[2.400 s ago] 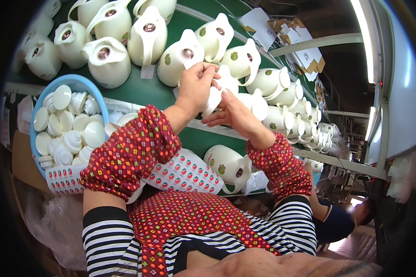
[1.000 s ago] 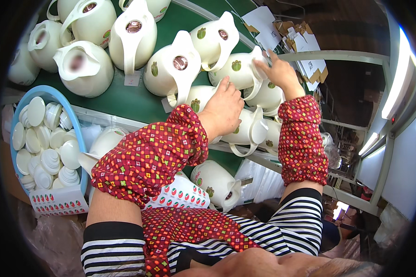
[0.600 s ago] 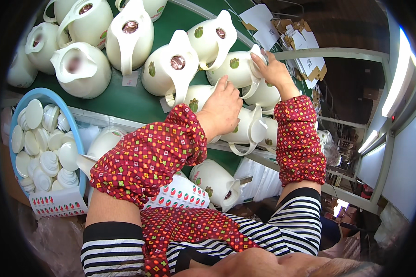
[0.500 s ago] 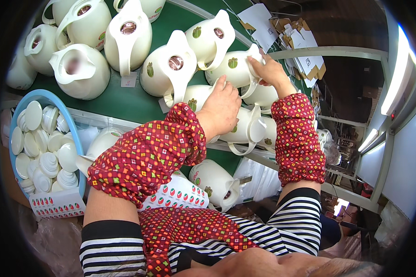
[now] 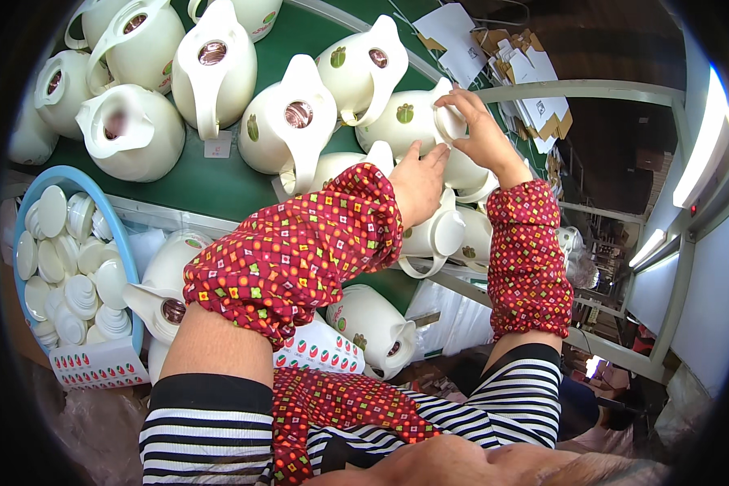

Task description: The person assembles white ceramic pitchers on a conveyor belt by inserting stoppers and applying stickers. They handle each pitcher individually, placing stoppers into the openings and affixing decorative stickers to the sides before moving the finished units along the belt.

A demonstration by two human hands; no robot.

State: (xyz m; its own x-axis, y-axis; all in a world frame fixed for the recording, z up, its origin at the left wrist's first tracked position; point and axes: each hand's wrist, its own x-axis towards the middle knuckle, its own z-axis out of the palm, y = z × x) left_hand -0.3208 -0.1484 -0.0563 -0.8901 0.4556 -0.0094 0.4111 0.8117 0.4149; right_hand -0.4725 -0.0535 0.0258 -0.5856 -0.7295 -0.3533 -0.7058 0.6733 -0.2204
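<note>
A cream jug (image 5: pixel 393 117) with a green emblem lies tilted at the right of the group, its mouth toward the right. A round white lid (image 5: pixel 451 124) sits at that mouth. My right hand (image 5: pixel 486 136) curls its fingers and thumb around the lid's edge. Just below, my left hand (image 5: pixel 419 185) reaches with stretched fingers toward the same jug's lower side, close to the lid; whether it grips is partly hidden. A second lidded jug (image 5: pixel 444 233) lies under my left hand. Another jug (image 5: pixel 340 168) shows behind my left wrist.
Several open jugs (image 5: pixel 287 121) stand on the green table (image 5: pixel 211 182). A blue basin (image 5: pixel 26 182) of white lids stands left, beside sticker sheets (image 5: pixel 97 362). More jugs (image 5: pixel 373 324) lie near my body. A metal frame (image 5: pixel 583 91) and cardboard pieces (image 5: pixel 535 73) are at right.
My left hand has shifted right, toward the lid. The right hand has turned, with its fingers now around the lid's edge, and the lid's disc shows more plainly.
</note>
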